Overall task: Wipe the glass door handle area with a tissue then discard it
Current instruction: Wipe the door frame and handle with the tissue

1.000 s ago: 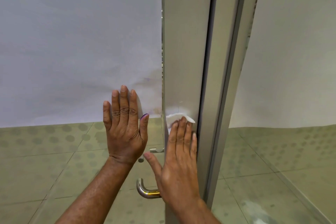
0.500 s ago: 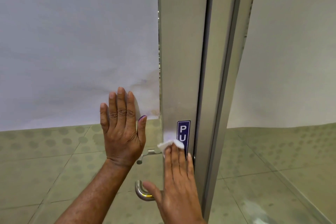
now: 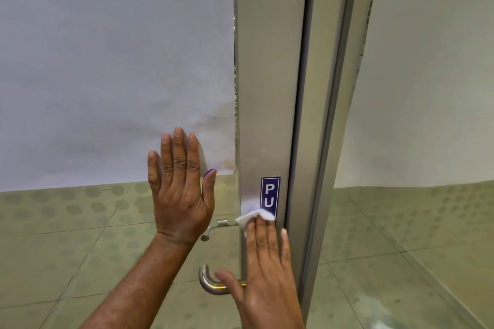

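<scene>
My left hand [image 3: 180, 192] lies flat with fingers spread against the glass door [image 3: 112, 104], left of the metal stile [image 3: 267, 88]. My right hand [image 3: 267, 275] presses a white tissue [image 3: 254, 216] flat against the stile, just under a blue sign [image 3: 270, 192] showing "PU". The tissue's top pokes out above my fingertips. A curved steel door handle [image 3: 209, 283] sits below, with my right thumb resting on it. A second handle [image 3: 217, 227] shows behind the glass.
The grey door frame [image 3: 328, 141] runs vertically right of the stile. A fixed glass panel [image 3: 427, 88] with white frosted film stands at the right. Tiled floor [image 3: 66, 235] with dotted patches shows through the lower glass.
My right hand has slid the tissue down the stile, uncovering the blue sign. The left hand stays pressed on the glass in the same place.
</scene>
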A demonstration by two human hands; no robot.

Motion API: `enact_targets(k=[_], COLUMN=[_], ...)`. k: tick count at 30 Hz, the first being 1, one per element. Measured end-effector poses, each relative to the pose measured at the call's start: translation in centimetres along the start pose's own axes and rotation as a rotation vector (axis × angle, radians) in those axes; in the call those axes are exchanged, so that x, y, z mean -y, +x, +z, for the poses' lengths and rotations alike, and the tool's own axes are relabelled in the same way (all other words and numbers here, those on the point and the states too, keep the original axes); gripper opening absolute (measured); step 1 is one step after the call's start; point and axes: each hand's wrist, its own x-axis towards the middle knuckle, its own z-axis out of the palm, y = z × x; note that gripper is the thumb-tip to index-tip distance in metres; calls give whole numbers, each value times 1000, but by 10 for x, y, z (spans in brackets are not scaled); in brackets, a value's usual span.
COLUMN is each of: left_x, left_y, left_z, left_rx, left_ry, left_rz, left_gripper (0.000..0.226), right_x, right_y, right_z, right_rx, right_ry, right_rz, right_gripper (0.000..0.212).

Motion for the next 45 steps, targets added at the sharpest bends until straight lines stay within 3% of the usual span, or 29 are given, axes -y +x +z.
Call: enact_targets(k=[4,10,17,22,28,34,40,45], left_x=[1,0,0,0,0,-1,1,1], left_y=[0,0,1,0,1,0,0,-1], left_z=[0,0,0,0,1,-1,1,1], left_rx=[1,0,-11,-6,-15,-3,-17,-2], left_ry=[2,-9,9,-6,13,3,15,12], left_rz=[-5,4,0,6,-2,-4,-1,4], left_gripper=[62,62,62,62,62,62,62,63], right_x=[18,9,22,8,17,7,16,3], right_y=[21,-3,25,-2,33,-3,30,3], right_z=[-14,-3,-14,-4,-23,-7,-21,-4], right_rx=[-113,89,-94,78,-146,57,-148,2], right_ry=[173,49,221,99,247,96,257,117], right_rz=[63,-23,21,-35,-24,-37,-25,-80], right_gripper=[99,99,98,98,96,96,97,96])
